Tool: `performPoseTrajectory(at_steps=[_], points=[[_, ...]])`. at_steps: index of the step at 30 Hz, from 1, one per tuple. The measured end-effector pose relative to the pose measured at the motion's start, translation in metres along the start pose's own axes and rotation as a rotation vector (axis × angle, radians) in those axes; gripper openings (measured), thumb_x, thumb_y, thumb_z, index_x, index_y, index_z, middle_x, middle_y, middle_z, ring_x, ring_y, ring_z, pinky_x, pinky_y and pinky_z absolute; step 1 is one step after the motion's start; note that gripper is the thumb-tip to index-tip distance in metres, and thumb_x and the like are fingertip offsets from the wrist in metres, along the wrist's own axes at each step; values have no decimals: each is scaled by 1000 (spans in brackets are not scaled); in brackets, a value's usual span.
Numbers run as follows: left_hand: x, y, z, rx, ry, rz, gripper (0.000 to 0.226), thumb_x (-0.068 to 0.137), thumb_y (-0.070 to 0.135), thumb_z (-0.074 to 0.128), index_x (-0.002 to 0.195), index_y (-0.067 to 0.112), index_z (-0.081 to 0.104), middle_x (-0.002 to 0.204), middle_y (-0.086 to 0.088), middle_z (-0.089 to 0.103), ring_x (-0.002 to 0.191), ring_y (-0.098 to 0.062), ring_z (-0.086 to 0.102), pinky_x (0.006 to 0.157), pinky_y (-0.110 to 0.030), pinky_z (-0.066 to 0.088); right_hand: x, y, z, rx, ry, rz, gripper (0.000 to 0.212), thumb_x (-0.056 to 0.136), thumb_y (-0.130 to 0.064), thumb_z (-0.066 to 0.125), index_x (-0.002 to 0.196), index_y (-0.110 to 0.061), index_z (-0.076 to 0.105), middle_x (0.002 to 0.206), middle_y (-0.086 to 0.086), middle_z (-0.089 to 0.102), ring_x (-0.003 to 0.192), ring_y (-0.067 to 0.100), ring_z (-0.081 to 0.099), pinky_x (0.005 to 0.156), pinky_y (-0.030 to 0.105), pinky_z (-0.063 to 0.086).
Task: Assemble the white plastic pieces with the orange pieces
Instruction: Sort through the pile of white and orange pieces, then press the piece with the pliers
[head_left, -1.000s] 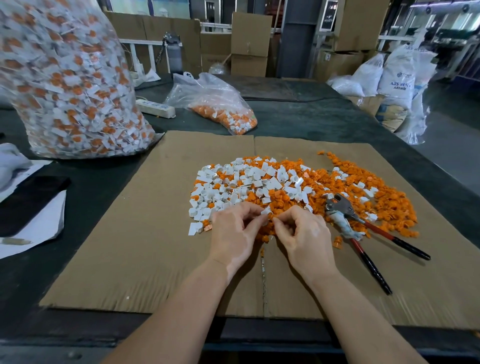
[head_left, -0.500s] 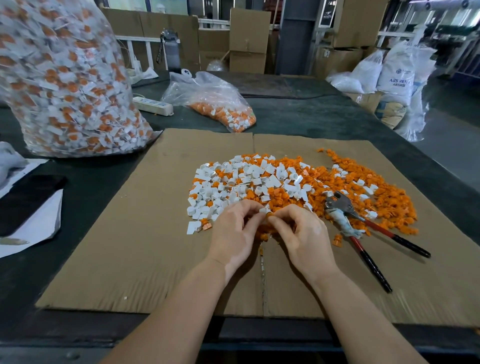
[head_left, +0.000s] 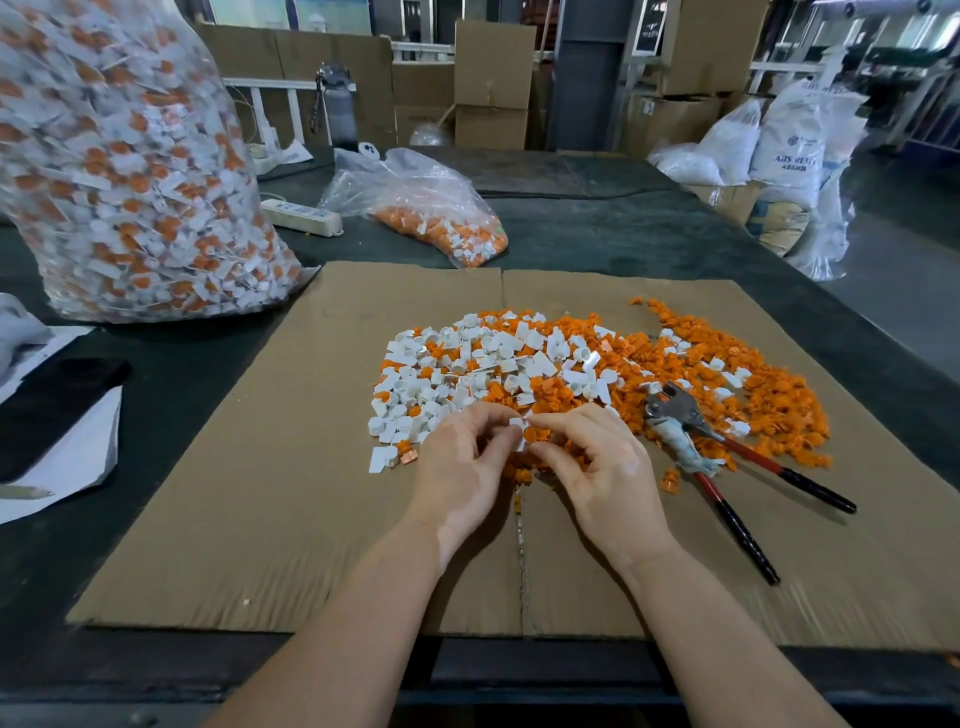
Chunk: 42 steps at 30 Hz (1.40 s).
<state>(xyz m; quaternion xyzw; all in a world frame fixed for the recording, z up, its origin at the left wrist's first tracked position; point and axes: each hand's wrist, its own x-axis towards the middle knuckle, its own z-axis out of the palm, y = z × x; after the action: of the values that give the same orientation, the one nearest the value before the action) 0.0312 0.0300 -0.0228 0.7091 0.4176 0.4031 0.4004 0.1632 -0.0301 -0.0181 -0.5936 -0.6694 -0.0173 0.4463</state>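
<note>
Where the fingertips meet, the left hand (head_left: 462, 467) and right hand (head_left: 597, 467) both pinch one small white piece (head_left: 516, 427) — above the mixed white and orange pile (head_left: 571, 364) on cardboard (head_left: 260, 493). Two clear bags — large (head_left: 130, 171), small (head_left: 426, 208) — hold more white and orange parts.

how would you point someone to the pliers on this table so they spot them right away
Start at the flat cardboard sheet covering the dark table, then go to the right edge of the pile of orange pieces. The pliers lie there, just right of the right hand: the only metal tool, with long red and black handles and a rag-wrapped neck.
</note>
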Motion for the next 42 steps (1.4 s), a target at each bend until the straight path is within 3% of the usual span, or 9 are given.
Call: performPoseTrajectory(at_steps=[8, 12, 17, 20, 24, 30, 34, 38, 42], points=[[0, 3, 2, -37, 7, -18, 4, 86, 23, 66, 89, 21, 64, 75, 0, 63, 75, -18, 61, 71, -33, 51, 1, -2, -1, -23, -16, 7, 20, 82, -8, 68, 102, -7, 71, 86, 2, 64, 85, 15, 57, 78, 38, 51], [3, 3, 2, -46, 23, -22, 4, 86, 22, 67, 86, 18, 64, 70, 4, 61, 69, -12, 58, 66, -25, 48, 0, -2, -8, -68, -12, 49, 24, 83, -15, 68, 106, -10, 69, 93, 2, 66, 92, 17, 59, 84, 42, 49], [6, 5, 0, -45, 34, -37, 9, 87, 20, 65, 80, 22, 60, 71, 1, 61, 68, -10, 56, 62, -17, 43, 0, 10, -37, -507, 15, 446, 43, 90, -36, 55, 126, -12, 53, 125, 8, 55, 118, 24, 48, 101, 44, 32], [11, 9, -1, -27, 9, -65, 7, 89, 20, 61, 83, 19, 60, 79, -7, 65, 74, -17, 59, 64, -18, 44, -2, 19, -59, -792, -172, 730, 50, 90, -45, 47, 127, -12, 43, 132, 12, 45, 122, 29, 41, 105, 52, 25], [16, 12, -3, -38, 32, -100, 11, 90, 20, 60, 80, 19, 60, 81, -9, 68, 80, -21, 62, 70, -20, 44, -2, 28, -76, -795, -352, 881, 57, 89, -54, 41, 131, -16, 40, 139, 9, 40, 128, 29, 36, 107, 61, 15], [18, 17, -1, -55, 61, -137, 8, 90, 20, 60, 82, 19, 59, 83, -9, 68, 83, -22, 63, 69, -19, 43, -3, 28, -80, -778, -343, 875, 51, 86, -56, 46, 119, -17, 43, 133, 7, 44, 125, 29, 39, 107, 62, 16], [18, 20, -1, -55, 63, -131, 6, 90, 20, 60, 84, 18, 60, 86, -12, 68, 85, -23, 63, 69, -19, 43, -4, 31, -87, -746, -445, 918, 64, 81, -56, 53, 132, -21, 32, 142, 6, 33, 132, 29, 31, 108, 62, 14], [19, 23, 1, -86, 81, -136, 5, 90, 19, 60, 85, 19, 61, 83, -10, 69, 85, -23, 64, 71, -21, 45, -9, 30, -84, -822, -451, 864, 69, 86, -57, 45, 141, -23, 23, 144, 5, 33, 132, 27, 31, 108, 62, 12], [20, 27, 2, -89, 86, -142, 5, 90, 21, 60, 86, 18, 60, 83, -9, 68, 86, -25, 65, 69, -23, 45, -11, 22, -77, -962, -351, 705, 51, 92, -47, 36, 134, -17, 34, 132, 8, 45, 121, 27, 40, 104, 51, 29]])
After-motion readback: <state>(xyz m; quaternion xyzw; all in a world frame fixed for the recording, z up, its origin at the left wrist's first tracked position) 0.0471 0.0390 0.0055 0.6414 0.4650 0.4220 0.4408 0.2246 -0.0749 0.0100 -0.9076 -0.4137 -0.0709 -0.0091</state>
